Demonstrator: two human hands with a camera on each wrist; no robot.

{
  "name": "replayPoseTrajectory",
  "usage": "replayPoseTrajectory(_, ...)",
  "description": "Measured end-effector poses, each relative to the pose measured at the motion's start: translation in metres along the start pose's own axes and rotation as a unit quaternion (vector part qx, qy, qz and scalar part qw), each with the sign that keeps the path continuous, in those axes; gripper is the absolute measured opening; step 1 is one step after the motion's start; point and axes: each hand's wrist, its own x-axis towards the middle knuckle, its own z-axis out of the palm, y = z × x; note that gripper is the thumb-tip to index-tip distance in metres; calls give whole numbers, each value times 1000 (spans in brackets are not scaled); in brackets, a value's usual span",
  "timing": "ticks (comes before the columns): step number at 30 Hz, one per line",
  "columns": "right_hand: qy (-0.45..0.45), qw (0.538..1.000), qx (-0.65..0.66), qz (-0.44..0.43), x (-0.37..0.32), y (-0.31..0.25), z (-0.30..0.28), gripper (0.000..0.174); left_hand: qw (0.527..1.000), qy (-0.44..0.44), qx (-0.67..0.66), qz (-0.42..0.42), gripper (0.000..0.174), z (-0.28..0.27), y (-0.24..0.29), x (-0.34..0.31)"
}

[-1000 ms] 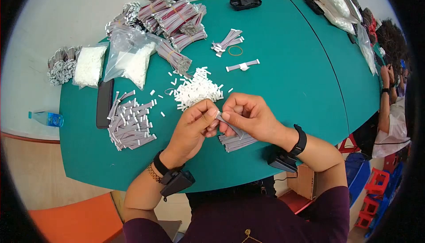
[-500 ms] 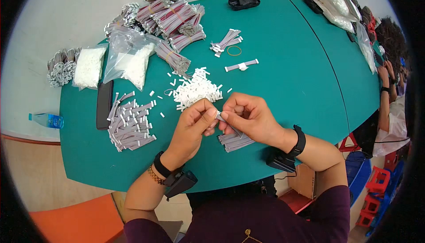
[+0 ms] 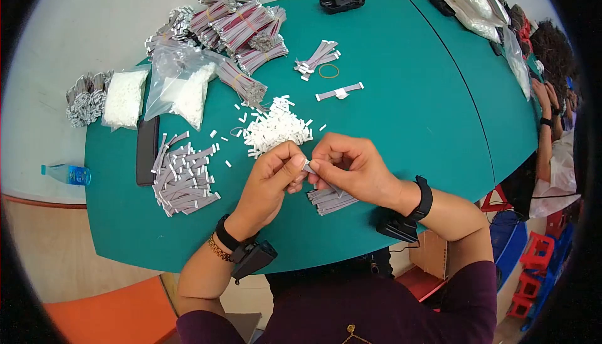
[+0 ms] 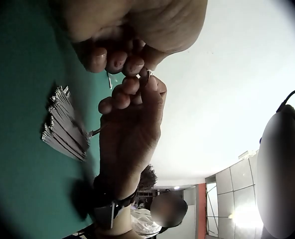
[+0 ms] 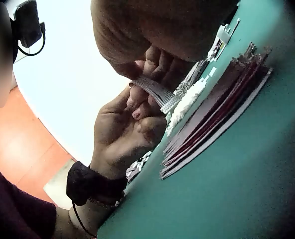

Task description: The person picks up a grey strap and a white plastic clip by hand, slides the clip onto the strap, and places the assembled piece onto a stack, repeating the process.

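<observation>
Both hands meet over the green table (image 3: 414,106), thumbs and forefingers close together. My left hand (image 3: 271,176) pinches a small white connector at one end of a grey ribbon cable (image 5: 155,91). The right hand (image 3: 359,172) pinches the same cable beside that end; in the right wrist view the ribbon runs out across the fingers, its far end white. Just below the right hand lies a stack of grey cables (image 3: 331,201). A heap of small white connectors (image 3: 277,126) is beyond the hands. The exact contact at the fingertips is hidden.
Finished-looking short cables (image 3: 185,175) are piled at the left beside a dark phone-like case (image 3: 147,151). Bags of white pieces (image 3: 125,98) and bundled cables (image 3: 246,24) stand behind. A rubber band (image 3: 328,71) and black pouch (image 3: 342,2) lie farther back.
The hands keep their pinch at nearly the same place, with the fingertips shifted only slightly. The head view has moved a little.
</observation>
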Motion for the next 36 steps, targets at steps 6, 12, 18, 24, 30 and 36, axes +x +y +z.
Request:
replayPoseTrajectory(6,7,1000,2,-3,0,0,1,10,1000,3,4,11,22,1,1,-1)
replayPoseTrajectory(12,10,1000,-14,-8,1,1,0,11,999,9,30,29,23,0,-1,0)
replayPoseTrajectory(18,9,1000,-20,-3,1,1,-1,12,996,17,76,49,23,-1,-2,-1)
replayPoseTrajectory(24,3,1000,-2,11,2,1,-1,13,973,32,202,107,21,2,1,-3)
replayPoseTrajectory(30,-2,1000,-6,17,1,4,-2,13,945,51,284,153,21,5,-4,-4)
replayPoseTrajectory(36,-6,1000,2,26,0,3,0,13,926,68,327,178,20,9,-3,-5)
